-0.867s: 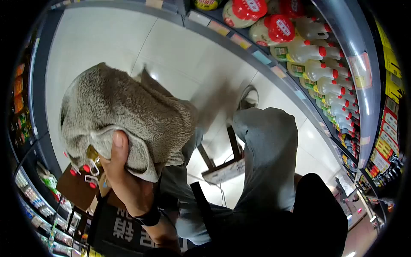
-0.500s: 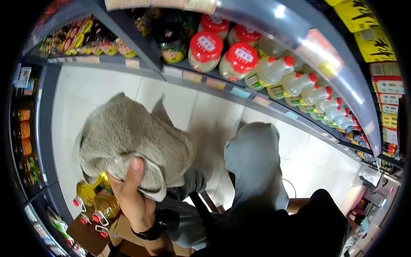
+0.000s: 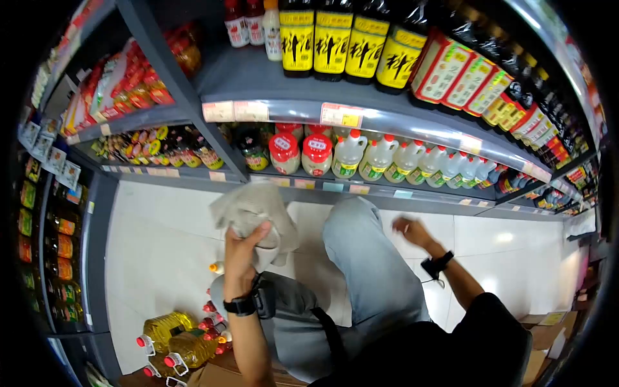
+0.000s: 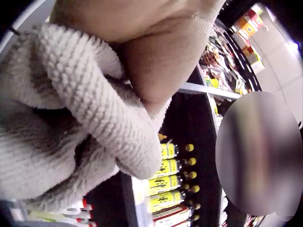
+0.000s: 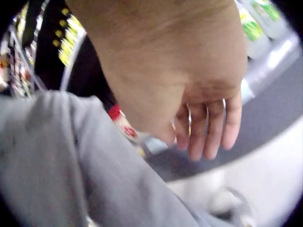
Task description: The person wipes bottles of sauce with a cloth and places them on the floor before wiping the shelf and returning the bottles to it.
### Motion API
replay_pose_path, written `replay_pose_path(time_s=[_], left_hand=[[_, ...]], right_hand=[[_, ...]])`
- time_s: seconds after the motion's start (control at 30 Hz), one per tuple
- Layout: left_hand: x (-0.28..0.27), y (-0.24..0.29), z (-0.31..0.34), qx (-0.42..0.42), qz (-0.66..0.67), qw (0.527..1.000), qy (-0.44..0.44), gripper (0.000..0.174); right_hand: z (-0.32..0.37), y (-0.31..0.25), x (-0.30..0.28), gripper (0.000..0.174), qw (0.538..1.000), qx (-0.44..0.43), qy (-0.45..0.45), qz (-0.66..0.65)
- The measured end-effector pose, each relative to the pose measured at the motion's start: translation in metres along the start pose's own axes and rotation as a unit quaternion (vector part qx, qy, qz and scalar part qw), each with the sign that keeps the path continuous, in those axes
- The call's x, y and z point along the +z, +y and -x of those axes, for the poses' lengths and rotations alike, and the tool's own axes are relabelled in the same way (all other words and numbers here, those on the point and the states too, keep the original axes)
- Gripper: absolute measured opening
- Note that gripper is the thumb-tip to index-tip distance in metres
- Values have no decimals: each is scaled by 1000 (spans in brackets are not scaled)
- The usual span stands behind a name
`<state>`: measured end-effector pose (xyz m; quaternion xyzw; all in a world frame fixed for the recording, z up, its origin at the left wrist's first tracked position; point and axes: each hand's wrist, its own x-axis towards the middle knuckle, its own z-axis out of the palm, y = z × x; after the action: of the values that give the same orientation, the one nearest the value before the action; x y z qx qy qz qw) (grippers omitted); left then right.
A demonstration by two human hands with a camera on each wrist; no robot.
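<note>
A grey-beige terry towel is bunched up in my left hand, which grips it with the thumb laid on top. In the left wrist view the towel's thick folds hang from the grip and most of the fingers are hidden. My right hand hovers right of the knee, holding nothing. Its slightly bent fingers hang loosely side by side in the right wrist view, in front of the lower shelf edge.
Ahead, the lower shelf carries red-lidded jars and white jugs; yellow-labelled dark bottles stand above. Large oil bottles sit on the left. Bent knees in grey trousers lie between the hands over pale floor tiles.
The view has tilted up towards the shelves. The towel in my left hand now appears smaller and farther from the camera. My right hand has come into view beside the knee.
</note>
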<state>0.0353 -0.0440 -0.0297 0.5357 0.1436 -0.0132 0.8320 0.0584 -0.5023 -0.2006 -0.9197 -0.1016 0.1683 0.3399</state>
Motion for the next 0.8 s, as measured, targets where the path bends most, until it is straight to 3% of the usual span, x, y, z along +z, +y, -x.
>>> replay_pose_path(time_s=[0.03, 0.1, 0.13, 0.2, 0.27, 0.33, 0.37, 0.43, 0.47, 0.5, 0.57, 0.6, 0.63, 0.7, 0.73, 0.8], left_hand=[[-2, -7, -4, 12, -4, 1000, -4, 36], [-5, -17, -5, 37, -188, 979, -67, 36], [-12, -29, -13, 47, -193, 978, -67, 36], [-24, -52, -24, 139, -354, 923, -61, 44], [-32, -56, -23, 155, -404, 901, -28, 47], [-50, -59, -31, 203, -496, 844, 23, 57], [-46, -45, -23, 207, -503, 839, 28, 57], [-35, -22, -10, 196, -453, 865, 94, 56], [-33, -15, -12, 261, -421, 867, 50, 50], [-36, -13, -24, 270, -358, 894, 19, 45], [12, 27, -5, 163, -273, 948, 27, 35], [29, 37, -12, 252, -242, 937, 0, 34], [54, 56, -7, 266, -265, 926, -23, 43], [81, 66, -27, 405, -449, 796, -20, 55], [89, 78, -27, 404, -452, 795, -18, 55], [112, 111, -15, 212, -411, 844, -272, 64]], right_hand=[[-15, -52, -36, 18, 994, -52, 93, -24], [-23, -168, -88, 25, 956, -110, 82, -260], [-22, -216, -104, 28, 967, -133, 75, -202], [-43, -272, -105, 34, 942, -287, -15, -177], [-57, -320, -98, 47, 948, -284, -122, -76], [-82, -333, -82, 63, 925, -337, -133, 112], [-88, -339, -79, 63, 924, -345, -129, 107], [-94, -345, -72, 71, 932, -298, -177, 104], [-92, -347, -73, 77, 934, -288, -198, 78], [-92, -347, -75, 90, 918, -344, -183, 74], [-85, -356, -83, 107, 946, -249, -208, 14], [-78, -361, -87, 113, 955, -211, -204, -46], [-78, -362, -87, 113, 954, -220, -200, -47], [-85, -360, -80, 96, 906, -255, -173, -291], [-88, -359, -77, 89, 859, -262, -158, -411], [-81, -345, -92, 80, 847, -213, -143, -465]])
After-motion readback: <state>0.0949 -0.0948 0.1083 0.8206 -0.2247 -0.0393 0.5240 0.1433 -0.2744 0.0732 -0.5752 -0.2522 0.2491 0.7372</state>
